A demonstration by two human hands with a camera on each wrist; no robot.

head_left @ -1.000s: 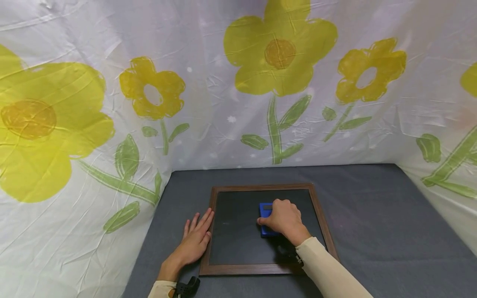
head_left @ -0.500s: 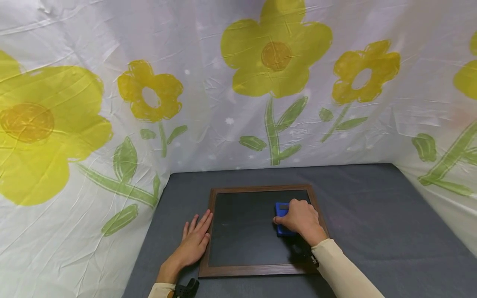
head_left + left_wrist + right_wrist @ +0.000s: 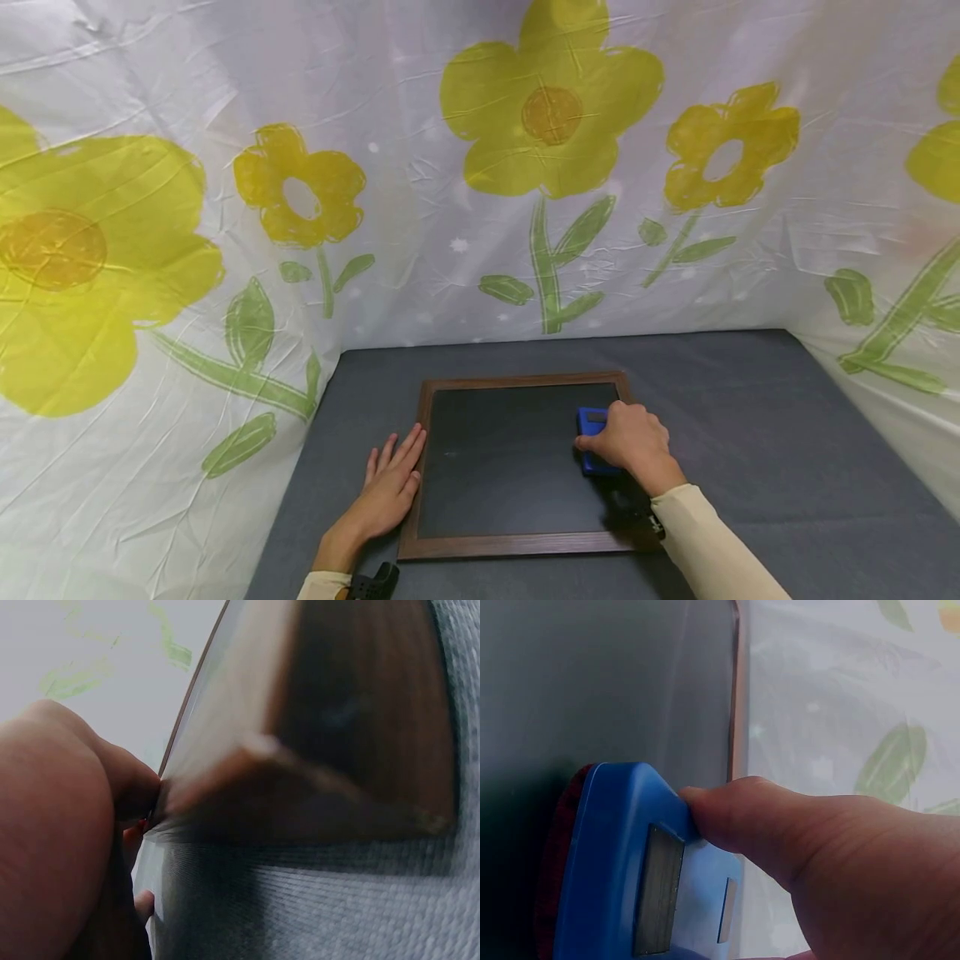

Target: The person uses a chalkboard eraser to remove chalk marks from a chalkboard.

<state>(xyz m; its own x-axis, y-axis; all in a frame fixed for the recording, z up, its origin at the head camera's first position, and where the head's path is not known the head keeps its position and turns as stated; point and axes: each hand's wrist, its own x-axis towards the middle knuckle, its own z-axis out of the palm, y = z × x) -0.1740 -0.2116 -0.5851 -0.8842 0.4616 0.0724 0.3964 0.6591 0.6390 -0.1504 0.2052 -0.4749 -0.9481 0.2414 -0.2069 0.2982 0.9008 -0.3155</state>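
Note:
A small blackboard (image 3: 502, 467) in a brown wooden frame lies flat on the grey cloth. My right hand (image 3: 626, 440) grips a blue board eraser (image 3: 592, 422) near the board's right side. In the right wrist view, the thumb presses on the edge of the eraser (image 3: 615, 862), whose dark red felt faces the board. My left hand (image 3: 381, 492) rests at the board's left edge, fingers straight and fingertips on the frame. In the left wrist view, the frame's corner (image 3: 352, 802) is close up and blurred, with the left hand (image 3: 56, 825) beside it.
A grey cloth (image 3: 735, 433) covers the table around the board. Behind it and at both sides hangs a white curtain (image 3: 420, 275) printed with yellow flowers. Faint pale marks (image 3: 450, 454) show on the board's left half.
My right hand has slid the eraser rightward across the board, from right of its middle to near the right frame. The left hand has stayed at the left edge.

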